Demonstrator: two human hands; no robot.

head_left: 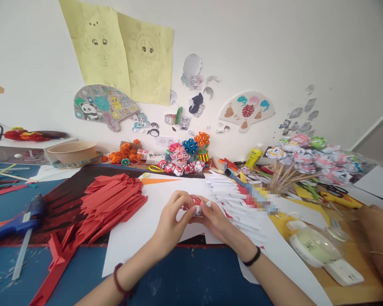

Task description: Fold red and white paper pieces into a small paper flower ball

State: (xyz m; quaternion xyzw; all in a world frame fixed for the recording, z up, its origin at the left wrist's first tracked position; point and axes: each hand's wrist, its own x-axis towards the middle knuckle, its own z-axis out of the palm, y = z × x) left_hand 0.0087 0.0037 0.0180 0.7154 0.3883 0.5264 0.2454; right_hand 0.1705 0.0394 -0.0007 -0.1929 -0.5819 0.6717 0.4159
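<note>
My left hand (pixel 173 216) and my right hand (pixel 214 219) meet over a white paper sheet (pixel 137 231) at the table's middle. Both pinch a small red and white folded paper piece (pixel 198 205) between their fingertips. A pile of folded red paper strips (pixel 110 199) lies to the left of my left hand. Several folded white paper strips (pixel 231 191) lie fanned out just beyond my right hand.
A blue glue gun (pixel 17 221) lies at the left. Paper flowers (pixel 187 155) line the wall, and a bunch of paper flowers on sticks (pixel 306 161) lies at the right. A white glue bottle (pixel 315 246) lies near another person's arm (pixel 379 242) at the right edge.
</note>
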